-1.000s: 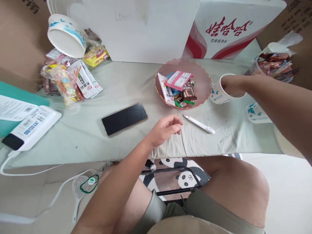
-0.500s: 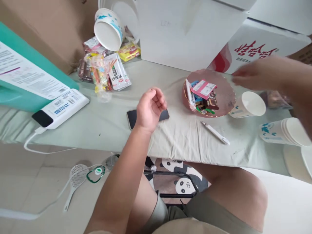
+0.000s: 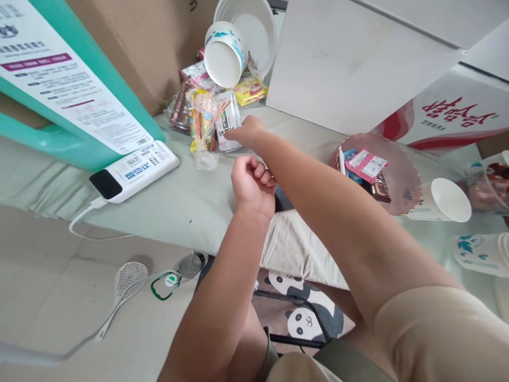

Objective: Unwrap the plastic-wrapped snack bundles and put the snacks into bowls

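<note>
My right hand [image 3: 247, 132] reaches across to the snack pile, its fingertips closed on the edge of a white snack packet [image 3: 227, 118]. That packet lies at the right front of the pile, beside a yellow and orange clear-wrapped snack [image 3: 202, 121]. Below it, my left hand [image 3: 254, 183] rests palm up with the fingers curled in and nothing visible in them. A dark phone [image 3: 283, 200] lies behind my left wrist, mostly hidden. To the right, a pink ribbed bowl [image 3: 401, 178] holds several snacks, with a pink packet [image 3: 366, 164] on top.
A paper cup [image 3: 225, 61] lies tipped on the pile. At left stand a green jug [image 3: 147, 114] and a white power bank [image 3: 135, 172] with a cable. More paper cups [image 3: 451, 200] are at right. White boxes [image 3: 342, 63] line the back. My right forearm crosses the table.
My right hand has swung from beyond the bowl at right over to the snack pile at left. My left hand's fingers have curled in more. The view has shifted left.
</note>
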Tool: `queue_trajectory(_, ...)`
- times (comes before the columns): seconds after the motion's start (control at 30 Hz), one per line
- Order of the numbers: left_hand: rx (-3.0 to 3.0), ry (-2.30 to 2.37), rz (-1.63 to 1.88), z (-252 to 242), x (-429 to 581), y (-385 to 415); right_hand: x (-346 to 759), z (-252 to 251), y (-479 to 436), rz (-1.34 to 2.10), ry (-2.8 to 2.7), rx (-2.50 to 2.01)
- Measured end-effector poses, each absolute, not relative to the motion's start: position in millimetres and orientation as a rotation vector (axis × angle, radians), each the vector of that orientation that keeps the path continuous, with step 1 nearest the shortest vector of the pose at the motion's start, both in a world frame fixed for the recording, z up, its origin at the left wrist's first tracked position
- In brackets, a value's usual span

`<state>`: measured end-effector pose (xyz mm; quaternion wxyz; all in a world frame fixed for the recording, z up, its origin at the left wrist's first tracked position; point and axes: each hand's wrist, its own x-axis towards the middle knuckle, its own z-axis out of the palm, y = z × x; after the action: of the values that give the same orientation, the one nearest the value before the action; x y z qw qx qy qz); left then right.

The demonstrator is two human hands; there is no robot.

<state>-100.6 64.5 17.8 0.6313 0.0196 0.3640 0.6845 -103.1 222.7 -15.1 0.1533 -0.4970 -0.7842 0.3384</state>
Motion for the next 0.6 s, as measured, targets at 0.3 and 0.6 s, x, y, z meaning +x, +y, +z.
queue_trajectory(0.3, 0.117, 0.938, 1.592, 21, -101, 56, -6, 25, 154, 0.486, -2.054, -1.561)
queue_trajectory(0.6, 0.872, 0.599, 1.145, 9, -37, 35, 112, 4, -21, 0.017, -2.023, -1.166)
